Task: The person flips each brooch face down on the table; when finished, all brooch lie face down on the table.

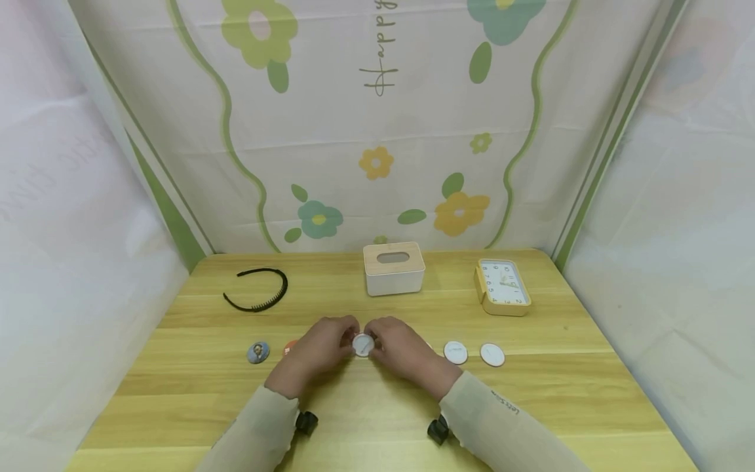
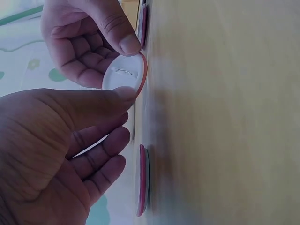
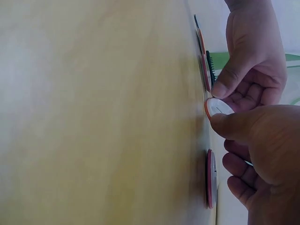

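Between both hands, over the middle of the table (image 1: 366, 419), is a round pin-back button badge (image 1: 363, 345) with its white back and metal pin (image 2: 123, 71) showing. My left hand (image 1: 323, 344) pinches its left edge, thumb on the white back. On the opposite edge, my right hand (image 1: 404, 347) grips it the same way. An orange rim shows in both wrist views. Left of the hands lie a blue-grey badge (image 1: 257, 352) and an orange badge (image 1: 290, 347), partly covered by the left hand. To the right, two badges, one nearer (image 1: 455, 352) and one farther (image 1: 492, 354), lie white back up.
A black toothed headband (image 1: 286, 285) lies at the back left. Behind the hands stands a white tissue box (image 1: 394, 283) with a wooden lid. A yellow-framed clock (image 1: 503, 283) sits at the back right. Printed fabric walls (image 1: 377, 118) surround the table.
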`<state>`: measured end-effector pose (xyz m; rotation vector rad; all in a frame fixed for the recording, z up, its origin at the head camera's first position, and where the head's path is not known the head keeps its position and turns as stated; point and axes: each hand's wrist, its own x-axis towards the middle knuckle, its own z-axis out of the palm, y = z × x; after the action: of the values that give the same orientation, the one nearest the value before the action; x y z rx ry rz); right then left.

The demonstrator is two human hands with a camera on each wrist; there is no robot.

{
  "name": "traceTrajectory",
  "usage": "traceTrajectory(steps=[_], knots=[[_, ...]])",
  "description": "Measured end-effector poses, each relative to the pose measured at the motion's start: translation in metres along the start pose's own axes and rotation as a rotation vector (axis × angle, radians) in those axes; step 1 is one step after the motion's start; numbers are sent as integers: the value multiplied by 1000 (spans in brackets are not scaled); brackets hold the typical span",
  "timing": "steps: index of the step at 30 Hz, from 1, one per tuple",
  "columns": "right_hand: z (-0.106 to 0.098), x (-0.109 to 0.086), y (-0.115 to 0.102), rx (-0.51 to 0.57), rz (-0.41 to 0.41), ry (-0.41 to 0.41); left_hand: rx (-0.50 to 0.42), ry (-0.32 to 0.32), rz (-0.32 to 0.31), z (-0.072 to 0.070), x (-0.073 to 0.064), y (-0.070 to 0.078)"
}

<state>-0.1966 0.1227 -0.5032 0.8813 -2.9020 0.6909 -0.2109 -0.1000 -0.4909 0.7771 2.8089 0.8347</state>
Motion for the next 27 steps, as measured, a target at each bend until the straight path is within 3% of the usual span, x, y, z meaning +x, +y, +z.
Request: traceTrajectory(steps=[12, 27], knots=[[1, 0, -2, -24, 11, -23, -23, -64, 28, 0, 1, -1], [2, 2, 5, 38, -12, -65, -33, -105, 71, -2, 0, -2]])
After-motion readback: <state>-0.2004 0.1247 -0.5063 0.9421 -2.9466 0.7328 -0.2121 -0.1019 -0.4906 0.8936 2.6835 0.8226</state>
